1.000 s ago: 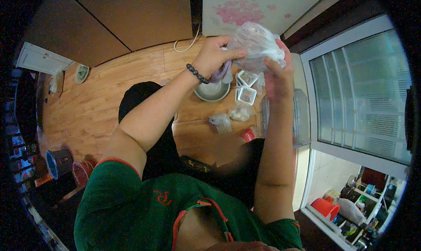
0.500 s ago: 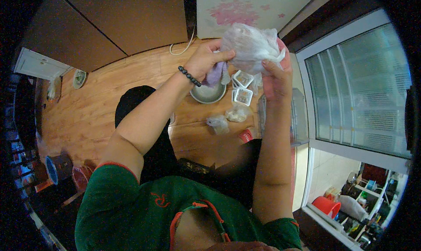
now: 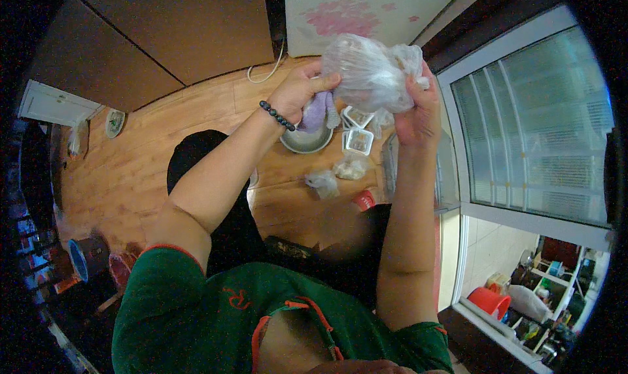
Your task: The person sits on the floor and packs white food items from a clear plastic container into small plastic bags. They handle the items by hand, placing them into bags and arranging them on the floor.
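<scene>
A clear plastic bag [image 3: 366, 73] with pale contents, hard to make out, is held up between my hands. My left hand [image 3: 297, 93], with a dark bead bracelet on its wrist, is closed on the bag's left side. A purple cloth [image 3: 317, 112] hangs just under that hand; whether the fingers hold it too is not clear. My right hand [image 3: 418, 109] grips the gathered, twisted end of the bag at the right. Below the cloth, a grey metal basin [image 3: 307, 144] stands on the floor.
Beside the basin lie white plastic trays [image 3: 358, 141]. Nearer me are two small plastic bags, one with pale contents [image 3: 351, 167], one crumpled [image 3: 322, 184], and a red object [image 3: 364, 199]. A white panel with pink flowers [image 3: 340, 14] stands ahead; a glazed door [image 3: 533, 132] is at right.
My right hand has shifted up to the bag's right end, where the plastic is now bunched in its fingers. The bag looks turned and tauter. My left hand keeps its hold.
</scene>
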Demonstrator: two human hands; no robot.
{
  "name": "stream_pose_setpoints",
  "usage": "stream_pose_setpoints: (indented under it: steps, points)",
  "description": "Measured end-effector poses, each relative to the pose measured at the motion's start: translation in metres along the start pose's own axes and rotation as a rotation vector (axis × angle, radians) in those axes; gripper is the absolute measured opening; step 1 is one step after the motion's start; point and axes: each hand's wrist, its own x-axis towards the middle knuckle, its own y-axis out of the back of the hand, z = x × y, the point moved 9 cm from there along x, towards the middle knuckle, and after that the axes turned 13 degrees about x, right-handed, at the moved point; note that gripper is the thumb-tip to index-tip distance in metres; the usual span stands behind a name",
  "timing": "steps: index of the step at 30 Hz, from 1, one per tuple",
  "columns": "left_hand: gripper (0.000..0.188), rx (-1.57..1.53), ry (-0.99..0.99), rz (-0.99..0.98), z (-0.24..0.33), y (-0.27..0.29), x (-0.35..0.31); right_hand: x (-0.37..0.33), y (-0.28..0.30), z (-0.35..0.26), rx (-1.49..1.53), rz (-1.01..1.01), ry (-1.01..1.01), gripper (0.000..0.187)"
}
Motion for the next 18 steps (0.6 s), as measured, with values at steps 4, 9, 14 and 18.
stream_pose_setpoints:
  steps: [4,9,14,18]
  points:
    - [0.026,-0.039,0.021,0.003,-0.009,0.004,0.003,0.002,0.011,-0.001,0.03,0.063,-0.012,0.04]
    - [0.023,-0.155,0.07,-0.029,-0.02,0.007,0.005,0.01,0.022,-0.004,0.229,0.03,-0.052,0.026]
    - [0.025,-0.308,0.135,-0.03,-0.028,0.004,0.006,0.008,0.044,-0.019,-0.137,0.156,0.105,0.024]
    - [0.026,-0.321,0.153,0.041,-0.03,0.01,0.005,0.003,0.002,-0.03,-0.259,0.034,0.108,0.034]
